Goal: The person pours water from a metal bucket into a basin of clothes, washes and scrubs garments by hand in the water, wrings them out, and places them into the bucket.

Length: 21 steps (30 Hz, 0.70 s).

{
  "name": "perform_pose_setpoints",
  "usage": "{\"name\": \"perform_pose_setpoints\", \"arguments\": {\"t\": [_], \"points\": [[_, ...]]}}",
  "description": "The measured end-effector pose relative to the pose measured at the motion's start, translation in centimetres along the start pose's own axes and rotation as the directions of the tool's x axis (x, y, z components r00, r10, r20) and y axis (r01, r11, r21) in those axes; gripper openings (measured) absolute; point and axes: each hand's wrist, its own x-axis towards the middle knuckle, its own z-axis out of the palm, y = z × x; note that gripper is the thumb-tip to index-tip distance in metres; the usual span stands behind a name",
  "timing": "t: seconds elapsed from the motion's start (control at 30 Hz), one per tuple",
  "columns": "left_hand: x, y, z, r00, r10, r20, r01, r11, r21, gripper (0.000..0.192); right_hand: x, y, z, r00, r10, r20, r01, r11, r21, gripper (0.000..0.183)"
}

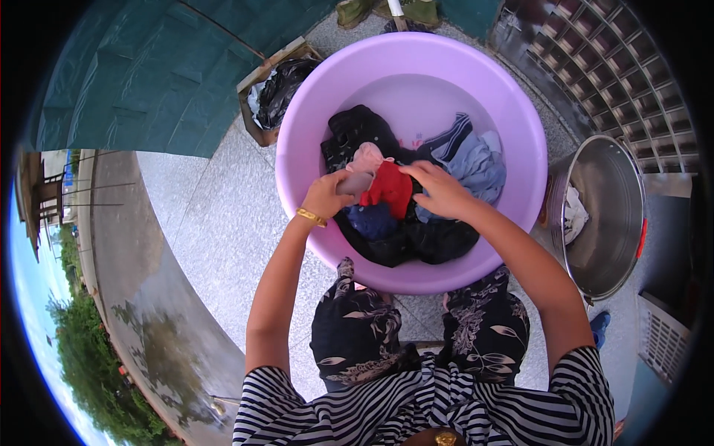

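A large lilac plastic washtub [410, 53] stands before me with water and a heap of wet clothes in it. My left hand [325, 195], a gold-coloured bracelet at its wrist, grips a greyish-mauve cloth [355, 185]. Beside that cloth lie a pale pink piece [368, 158] and a bright red cloth [392, 189]. The fingertips of my right hand [440, 189] touch the red cloth's right edge; whether they pinch it is unclear. Under and around my hands are black garments [360, 131], a dark blue cloth [371, 222] and a light blue garment [474, 167] with a striped dark band.
Right of the tub is a metal bucket [605, 223] with a white cloth inside. Beyond the tub's left rim sits a box [259, 131] holding a black plastic bag [290, 83]. A metal lattice [613, 61] rises at the upper right. My knees [357, 329] almost meet the near rim.
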Motion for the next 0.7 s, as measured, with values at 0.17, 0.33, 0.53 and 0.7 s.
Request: {"name": "perform_pose_setpoints", "arguments": {"t": [0.17, 0.33, 0.53, 0.7], "points": [[-1.7, 5.0, -5.3, 0.999, 0.003, -0.052, -0.032, 0.829, -0.558, 0.033, 2.9, 2.1, 4.4, 0.955, 0.205, 0.214, -0.171, 0.971, -0.169, 0.073], [-1.8, 9.4, -10.8, 0.978, 0.029, -0.205, -0.181, 0.602, -0.778, 0.031, 1.5, 1.9, 6.1, 0.910, 0.250, 0.330, -0.132, 0.931, -0.341, 0.064], [-0.4, 16.5, -13.8, 0.895, 0.142, -0.422, -0.442, 0.400, -0.803, 0.031, 1.8, 1.7, 6.4, 0.903, 0.254, 0.347, -0.110, 0.917, -0.384, 0.064], [2.8, 20.6, -13.9, 0.839, 0.233, -0.491, -0.533, 0.171, -0.829, 0.029, 1.1, 2.8, 7.0, 0.920, 0.246, 0.304, -0.151, 0.940, -0.304, 0.070]]}}
